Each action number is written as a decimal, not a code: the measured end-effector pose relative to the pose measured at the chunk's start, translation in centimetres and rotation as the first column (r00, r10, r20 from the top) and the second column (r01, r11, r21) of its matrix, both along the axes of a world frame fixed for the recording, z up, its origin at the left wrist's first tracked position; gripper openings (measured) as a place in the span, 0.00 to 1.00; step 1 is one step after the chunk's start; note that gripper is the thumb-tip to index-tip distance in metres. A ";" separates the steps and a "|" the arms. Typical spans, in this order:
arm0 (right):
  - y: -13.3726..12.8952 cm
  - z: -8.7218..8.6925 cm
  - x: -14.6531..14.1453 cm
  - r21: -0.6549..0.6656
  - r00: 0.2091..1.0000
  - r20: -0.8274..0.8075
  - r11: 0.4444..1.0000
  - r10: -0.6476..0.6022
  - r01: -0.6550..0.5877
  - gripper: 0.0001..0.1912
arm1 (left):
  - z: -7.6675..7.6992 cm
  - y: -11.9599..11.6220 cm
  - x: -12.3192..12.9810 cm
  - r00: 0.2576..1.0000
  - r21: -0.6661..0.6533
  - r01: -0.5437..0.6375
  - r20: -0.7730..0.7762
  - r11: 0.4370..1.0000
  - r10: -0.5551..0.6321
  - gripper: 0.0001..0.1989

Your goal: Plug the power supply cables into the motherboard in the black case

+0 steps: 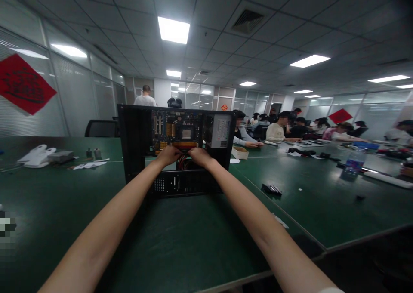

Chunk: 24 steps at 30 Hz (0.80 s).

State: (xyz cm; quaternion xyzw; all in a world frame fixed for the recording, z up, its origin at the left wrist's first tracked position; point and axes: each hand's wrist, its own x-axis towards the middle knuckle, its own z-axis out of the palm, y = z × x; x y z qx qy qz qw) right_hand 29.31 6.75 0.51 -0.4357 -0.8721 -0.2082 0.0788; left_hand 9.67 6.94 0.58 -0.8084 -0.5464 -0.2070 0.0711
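Note:
A black computer case (134, 142) stands upright on the green table, its open side facing me. Inside it sits a motherboard (174, 125) with a square silver processor (186, 134). Along the board's lower edge runs an orange and red strip of memory slots (186, 146). My left hand (169, 155) is at the strip's left end, fingers pinched together. At the right end is my right hand (200, 156), its fingers also closed. Whatever the fingertips hold is too small to make out. Several thin cables (183, 161) hang below, between the hands. A labelled power supply (221, 131) fills the case's upper right.
White gloves (35, 156), a grey box (60, 156) and two small bottles (93, 154) lie on the left. To the right are a small carton (240, 152), dark metal pieces (271, 189) and a plastic bottle (353, 161). Several people sit working farther back.

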 end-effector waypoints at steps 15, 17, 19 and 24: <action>-0.2 -0.1 -0.1 0.015 0.999 -0.029 1.000 -0.025 0.025 0.16 | -0.3 0.1 0.5 0.994 0.048 -0.058 -0.088 0.997 0.062 0.14; -0.2 -0.1 -0.2 0.009 0.999 -0.041 1.000 -0.026 0.027 0.17 | -0.3 0.0 0.5 0.994 0.045 -0.055 -0.096 0.997 0.059 0.14; -0.4 0.0 -0.2 -0.001 0.998 -0.056 1.000 -0.028 0.028 0.17 | -0.3 -0.2 0.5 0.993 0.041 -0.054 -0.100 0.998 0.058 0.14; -0.9 0.2 0.4 -0.043 0.993 -0.117 0.999 -0.035 0.030 0.16 | -0.3 -1.1 0.6 0.996 0.017 -0.022 -0.084 1.000 0.023 0.17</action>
